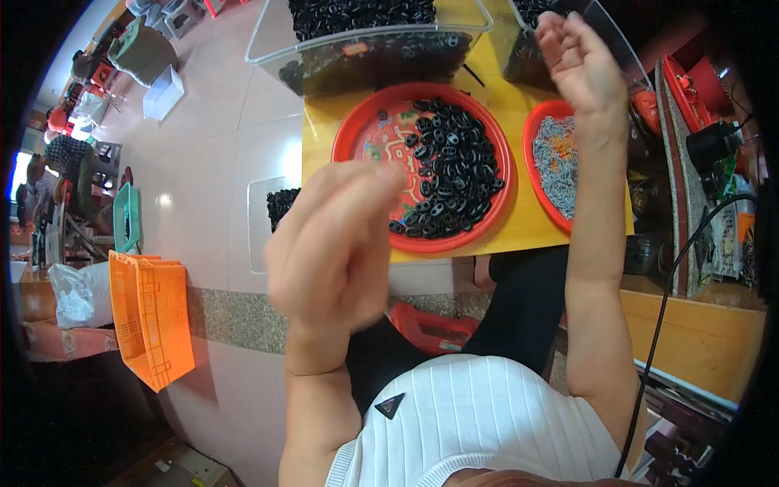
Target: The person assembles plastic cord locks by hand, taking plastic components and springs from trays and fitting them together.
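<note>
My left hand (334,247) is raised close to the camera, near the left edge of a round red tray (501,213). Its fingers are curled together and blurred, and whatever they hold, if anything, is hidden. Small black oval pieces with holes (454,166) lie heaped over the tray's right half. My right hand (580,65) is lifted at the back right, in front of a clear bin (519,69) with black pieces in it. Its fingers bend loosely, the palm shows, and I see nothing in it. Under that forearm, a smaller red tray (531,130) holds grey screws (555,174).
A large clear bin (280,50) of black pieces stands at the back of the yellow table (519,235). Left of the table, another clear container (258,219) holds black pieces. An orange crate (154,316) stands on the floor. A black cable (667,284) hangs at the right.
</note>
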`<state>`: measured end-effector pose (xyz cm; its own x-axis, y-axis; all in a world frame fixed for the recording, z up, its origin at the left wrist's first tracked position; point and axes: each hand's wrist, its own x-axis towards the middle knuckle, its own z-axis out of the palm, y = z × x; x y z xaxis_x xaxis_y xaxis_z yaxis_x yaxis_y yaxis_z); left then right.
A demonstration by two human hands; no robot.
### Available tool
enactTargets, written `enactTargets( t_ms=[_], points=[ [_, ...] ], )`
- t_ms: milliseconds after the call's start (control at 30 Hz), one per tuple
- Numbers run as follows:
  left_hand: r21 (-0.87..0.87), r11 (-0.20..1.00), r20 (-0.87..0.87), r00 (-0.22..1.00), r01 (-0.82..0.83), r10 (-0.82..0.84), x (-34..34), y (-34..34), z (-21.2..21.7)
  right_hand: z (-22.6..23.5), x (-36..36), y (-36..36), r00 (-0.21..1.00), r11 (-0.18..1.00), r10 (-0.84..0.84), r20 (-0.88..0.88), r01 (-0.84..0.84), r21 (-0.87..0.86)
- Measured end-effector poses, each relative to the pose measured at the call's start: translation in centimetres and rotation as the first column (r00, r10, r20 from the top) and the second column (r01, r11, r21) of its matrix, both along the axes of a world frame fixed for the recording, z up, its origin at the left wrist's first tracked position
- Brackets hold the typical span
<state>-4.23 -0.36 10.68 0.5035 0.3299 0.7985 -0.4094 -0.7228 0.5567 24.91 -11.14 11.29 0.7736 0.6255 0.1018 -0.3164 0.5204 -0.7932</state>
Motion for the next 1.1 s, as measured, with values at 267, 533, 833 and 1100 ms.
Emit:
enactTargets(
  t_ms=[267, 533, 833, 1100],
  points=[
    [0.126, 0.992, -0.135, 0.991, 0.018, -0.001, -3.6, -1.1, 5.6, -5.0, -9.4, 1.4, 0.242, 0.770, 0.411, 0.879, 0.425, -0.477],
    [0.254, 0.947, -0.272, 0.954, 0.199, -0.128, -6.9, -3.4, 9.4, -8.1, -12.3, 2.7, -0.055, 0.592, 0.722, 0.690, 0.564, -0.575],
    [0.134, 0.968, 0.649, 0.719, 0.213, -0.248, -5.5, -0.5, 6.0, -9.0, -12.9, 3.0, -0.051, 0.660, 0.652, 0.756, 0.528, -0.534],
    [0.182, 0.971, -0.504, 0.833, -0.156, 0.228, 4.7, 6.5, -5.4, -9.4, -13.0, 2.8, -0.022, 0.663, 0.634, 0.773, 0.532, -0.528]
  ],
)
